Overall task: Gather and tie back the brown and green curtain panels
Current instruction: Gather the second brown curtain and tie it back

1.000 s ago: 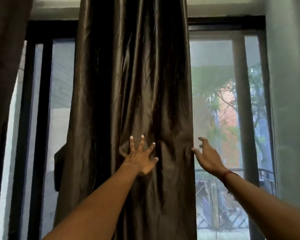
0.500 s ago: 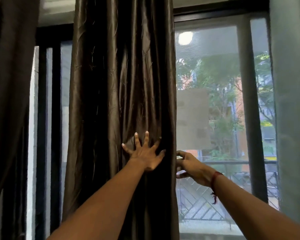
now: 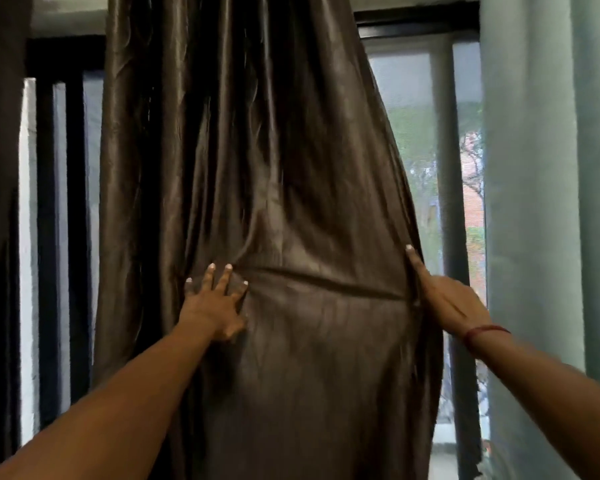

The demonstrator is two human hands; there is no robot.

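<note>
- Since half a second ago right hand (image 3: 447, 299) has pulled the curtain's right edge outward, spreading the cloth wide.
- Left hand (image 3: 215, 303): grip open, fingers spread flat against brown curtain (image 3: 291, 202), holding nothing.
- Brown curtain hangs centre over window (image 3: 426, 150).
- Right hand: fingers at curtain's edge, grip unclear.
- Green curtain (image 3: 548, 168) far right, hanging loose.

brown curtain (image 3: 291, 202), left hand (image 3: 212, 306) flat, right hand (image 3: 444, 299) at edge
</note>
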